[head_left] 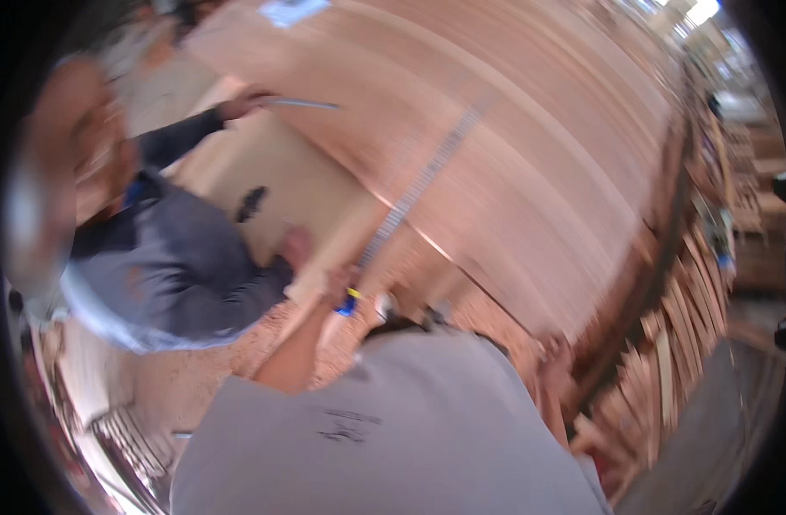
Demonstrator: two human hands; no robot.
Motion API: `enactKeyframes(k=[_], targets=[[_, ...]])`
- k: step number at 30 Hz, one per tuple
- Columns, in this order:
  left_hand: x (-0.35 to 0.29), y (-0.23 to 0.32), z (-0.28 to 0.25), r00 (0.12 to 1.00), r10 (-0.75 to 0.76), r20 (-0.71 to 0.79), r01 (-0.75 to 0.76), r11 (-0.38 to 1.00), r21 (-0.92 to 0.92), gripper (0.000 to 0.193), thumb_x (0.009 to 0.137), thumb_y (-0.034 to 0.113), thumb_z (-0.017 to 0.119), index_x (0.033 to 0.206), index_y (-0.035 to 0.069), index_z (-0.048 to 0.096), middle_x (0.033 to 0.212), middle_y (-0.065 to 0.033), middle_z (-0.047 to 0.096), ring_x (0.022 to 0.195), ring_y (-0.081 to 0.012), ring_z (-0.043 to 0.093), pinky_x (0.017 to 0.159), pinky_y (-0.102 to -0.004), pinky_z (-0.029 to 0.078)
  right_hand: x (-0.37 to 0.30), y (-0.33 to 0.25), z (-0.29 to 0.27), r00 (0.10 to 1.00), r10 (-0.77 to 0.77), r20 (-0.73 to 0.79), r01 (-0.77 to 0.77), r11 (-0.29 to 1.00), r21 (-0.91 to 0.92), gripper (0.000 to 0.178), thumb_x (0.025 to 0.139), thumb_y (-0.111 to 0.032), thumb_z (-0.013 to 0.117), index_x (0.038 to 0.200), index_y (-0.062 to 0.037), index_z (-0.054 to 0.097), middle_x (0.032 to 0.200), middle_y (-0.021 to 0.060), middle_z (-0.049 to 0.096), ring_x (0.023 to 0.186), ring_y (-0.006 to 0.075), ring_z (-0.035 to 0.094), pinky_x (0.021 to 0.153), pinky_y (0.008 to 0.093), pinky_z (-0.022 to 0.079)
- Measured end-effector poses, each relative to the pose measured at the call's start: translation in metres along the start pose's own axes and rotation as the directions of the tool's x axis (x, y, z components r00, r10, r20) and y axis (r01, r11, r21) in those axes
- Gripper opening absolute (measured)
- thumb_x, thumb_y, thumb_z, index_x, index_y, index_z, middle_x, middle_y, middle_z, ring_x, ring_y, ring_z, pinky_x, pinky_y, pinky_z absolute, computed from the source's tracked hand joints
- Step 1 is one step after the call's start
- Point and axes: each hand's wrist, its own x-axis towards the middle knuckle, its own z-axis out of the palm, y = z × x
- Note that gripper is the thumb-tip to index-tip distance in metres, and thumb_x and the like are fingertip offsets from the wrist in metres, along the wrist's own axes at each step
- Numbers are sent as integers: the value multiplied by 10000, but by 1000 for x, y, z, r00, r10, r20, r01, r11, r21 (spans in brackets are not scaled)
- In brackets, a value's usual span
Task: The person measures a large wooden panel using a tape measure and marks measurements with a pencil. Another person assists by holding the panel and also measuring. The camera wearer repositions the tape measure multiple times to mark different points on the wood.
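Observation:
The picture is smeared by motion. My left hand (342, 280) is closed on a tape measure with a blue and yellow case (348, 302). Its pale blade (423, 180) runs out away from me, across the front edge of a large reddish wooden slab (530, 154) and over its top. My right hand (554, 354) is at the slab's near right corner, apparently touching the edge; blur hides how its fingers lie.
At the left a co-worker in a dark top (187, 257) leans over a tan board (307, 172), one hand holding a thin bluish-grey strip (303, 104) above the slab. Sawdust (195, 369) lies on the floor. Several wooden strips (667, 360) are piled at the right.

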Motion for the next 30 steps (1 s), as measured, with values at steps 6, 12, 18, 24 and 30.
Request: enactKeyframes(k=[6,12,18,24,30], targets=[[2,48,14,977,-183,-111,211,908,361,467,951,430,628,806,-8,701,627,-79,604,622,-133,560,614,-352,476,-12,-29,-3,935,-326,138,328,651,-685,197,904,-76,592,1090,-13,607,1125,191,645,1076,389,563,904,473,480],[-14,62,25,978,-176,-116,206,908,364,452,954,412,629,814,-10,709,623,-50,609,617,-92,545,599,-322,472,-16,-38,-12,972,-209,107,227,714,-663,235,871,-28,613,1106,-14,601,1136,197,656,1134,417,545,967,494,460],[-11,49,25,980,-163,-111,193,906,376,444,951,414,633,826,-4,717,630,-55,612,618,-95,547,597,-330,473,-13,-30,-14,970,-204,130,236,686,-688,227,873,-39,614,1099,-15,607,1138,183,658,1128,423,549,1041,484,431],[-8,58,29,976,-191,-102,216,897,386,471,941,453,633,826,3,713,632,-76,593,627,-108,554,599,-347,473,-17,-26,-16,977,-176,118,208,688,-696,242,864,-40,624,1103,-5,603,1116,168,655,1150,426,530,1008,496,427],[-11,60,19,970,-217,-108,242,857,456,489,929,497,619,821,30,714,705,-190,643,654,-258,643,640,-410,487,9,-20,-22,441,-890,114,-333,-281,-900,384,900,-145,600,1272,-106,510,1220,167,563,1182,364,517,933,497,477]])
